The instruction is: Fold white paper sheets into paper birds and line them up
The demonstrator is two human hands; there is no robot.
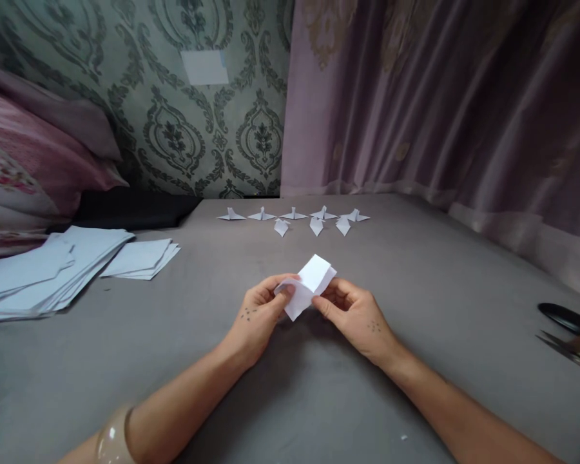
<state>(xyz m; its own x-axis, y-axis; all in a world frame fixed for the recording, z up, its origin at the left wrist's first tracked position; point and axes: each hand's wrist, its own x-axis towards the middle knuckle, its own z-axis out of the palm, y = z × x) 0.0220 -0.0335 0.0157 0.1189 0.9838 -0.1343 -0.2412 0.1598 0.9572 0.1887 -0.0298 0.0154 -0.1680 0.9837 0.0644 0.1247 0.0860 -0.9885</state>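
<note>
A small sheet of white folded paper (pixel 314 274) is held between both hands above the grey surface, its layers spread partly apart. My left hand (pixel 261 309) pinches its left corner between thumb and fingers. On the other side, my right hand (pixel 352 309) grips the right edge, thumb at the lower crease and fingers behind. Farther back stand several folded white paper figures (pixel 293 213) in a row, with wing-like points to the sides. In front of that row lie three smaller folded paper pieces (pixel 316 225).
At left lie a pile of large white sheets (pixel 53 270) and a stack of smaller sheets (pixel 142 258). Scissors (pixel 568 348) and a black object (pixel 565 317) are at the right edge. Behind are a black folded item (pixel 135 207), patterned wallpaper and a curtain (pixel 415 96).
</note>
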